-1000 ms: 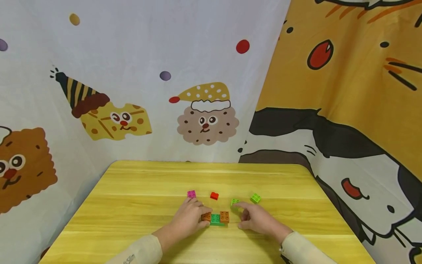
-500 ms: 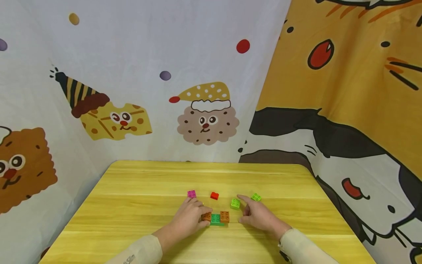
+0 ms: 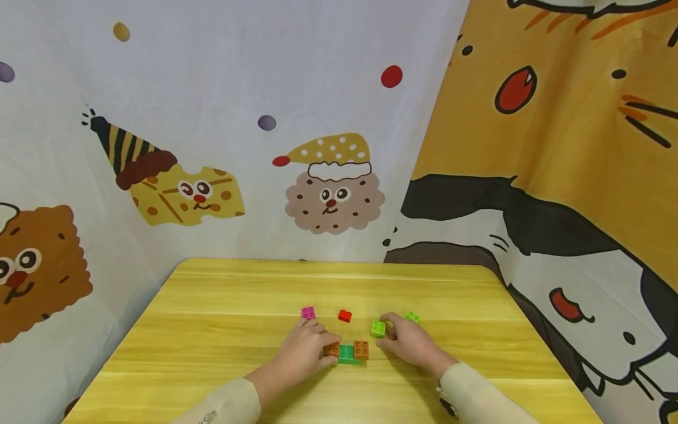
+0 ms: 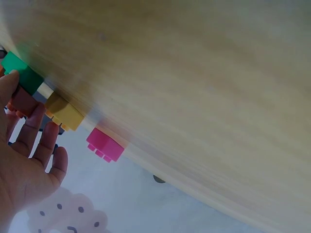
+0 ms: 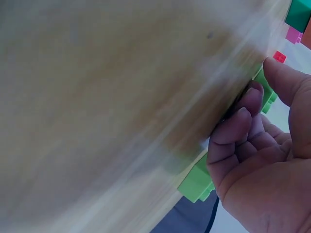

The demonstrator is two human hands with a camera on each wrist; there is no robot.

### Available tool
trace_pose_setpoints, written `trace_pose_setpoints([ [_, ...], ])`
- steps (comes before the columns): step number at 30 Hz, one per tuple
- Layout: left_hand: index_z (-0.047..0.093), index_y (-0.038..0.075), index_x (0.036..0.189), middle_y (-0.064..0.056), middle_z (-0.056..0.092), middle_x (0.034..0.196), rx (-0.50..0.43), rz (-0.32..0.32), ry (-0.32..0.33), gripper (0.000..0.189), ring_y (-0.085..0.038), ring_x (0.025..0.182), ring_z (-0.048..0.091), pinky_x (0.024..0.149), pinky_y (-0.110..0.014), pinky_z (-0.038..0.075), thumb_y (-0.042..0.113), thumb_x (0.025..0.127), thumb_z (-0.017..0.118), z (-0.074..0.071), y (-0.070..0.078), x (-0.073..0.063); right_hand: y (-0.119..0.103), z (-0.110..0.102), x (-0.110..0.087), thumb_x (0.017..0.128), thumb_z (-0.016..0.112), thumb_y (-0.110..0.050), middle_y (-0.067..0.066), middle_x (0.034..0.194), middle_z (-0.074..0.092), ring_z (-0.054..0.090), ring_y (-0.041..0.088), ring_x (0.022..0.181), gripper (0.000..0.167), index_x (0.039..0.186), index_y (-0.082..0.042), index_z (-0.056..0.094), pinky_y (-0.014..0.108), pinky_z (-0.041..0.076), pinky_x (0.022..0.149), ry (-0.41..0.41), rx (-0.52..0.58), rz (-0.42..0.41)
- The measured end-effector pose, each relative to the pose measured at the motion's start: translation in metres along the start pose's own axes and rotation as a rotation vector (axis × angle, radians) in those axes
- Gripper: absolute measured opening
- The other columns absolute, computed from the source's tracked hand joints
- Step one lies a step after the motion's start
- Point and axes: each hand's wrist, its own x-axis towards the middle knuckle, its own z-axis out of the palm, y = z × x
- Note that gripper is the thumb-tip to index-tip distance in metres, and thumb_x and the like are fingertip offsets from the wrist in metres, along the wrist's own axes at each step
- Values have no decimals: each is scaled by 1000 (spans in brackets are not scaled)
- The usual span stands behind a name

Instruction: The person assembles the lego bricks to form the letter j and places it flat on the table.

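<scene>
My left hand (image 3: 302, 348) pinches the orange brick (image 3: 332, 348) at the left end of a small build between thumb and fingers. A green brick (image 3: 346, 353) forms its middle, and a second orange brick tops the right end. My right hand (image 3: 412, 340) is at the near lime green brick (image 3: 378, 328), thumb and index finger apart beside its right side. In the right wrist view that lime brick (image 5: 266, 92) shows past the thumb and index fingertip, while the other fingers are bent. Another lime brick (image 3: 412, 317) lies behind the right hand, partly covered by it.
A magenta brick (image 3: 308, 312) and a red brick (image 3: 345, 316) lie on the wooden table (image 3: 238, 294) beyond the build. A yellow brick (image 4: 64, 111), mostly hidden by the left hand in the head view, stands near its fingers. A printed cloth (image 3: 212, 106) hangs behind the table.
My right hand first withdrew from the near lime brick toward the farther one, then came back left beside the near one. The left hand and the build stayed in place.
</scene>
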Motion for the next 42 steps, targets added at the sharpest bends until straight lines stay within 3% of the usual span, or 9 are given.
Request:
trace_pose_setpoints([
  [8, 72, 26, 120, 7, 69, 105, 3, 0, 4, 44, -14, 100, 55, 97, -46, 43, 46, 82, 78, 2, 0, 0, -1, 2, 3, 88, 75, -37, -6, 88, 64, 59, 9, 78, 50, 127, -10, 61, 34, 52, 67, 18, 5, 10],
  [15, 74, 25, 117, 6, 70, 102, 3, 22, 40, 43, -13, 96, 55, 92, -44, 44, 45, 80, 80, 2, -1, 0, -11, -2, 1, 90, 74, -39, -4, 83, 62, 57, 13, 67, 50, 129, -11, 61, 30, 50, 55, -15, 158, -11],
  [23, 74, 25, 117, 7, 69, 103, 4, 15, 15, 42, -14, 96, 55, 91, -42, 43, 46, 81, 79, 1, -2, 1, -31, -9, -5, 89, 75, -39, 1, 99, 63, 63, 17, 83, 40, 121, -18, 66, 31, 55, 61, -96, 312, -97],
  [32, 74, 25, 118, 6, 69, 102, 3, 20, 14, 43, -15, 97, 55, 92, -44, 43, 45, 81, 80, 0, -1, 1, -35, -5, -9, 89, 74, -39, 0, 100, 64, 65, 16, 84, 32, 117, -27, 67, 29, 56, 67, -151, 311, -153],
  [42, 74, 24, 117, 7, 69, 101, -5, 19, 10, 41, -14, 95, 54, 91, -43, 43, 44, 82, 80, 0, 0, 1, -37, -5, -13, 90, 73, -38, 2, 106, 64, 66, 19, 86, 36, 120, -19, 65, 30, 56, 69, -167, 342, -152],
])
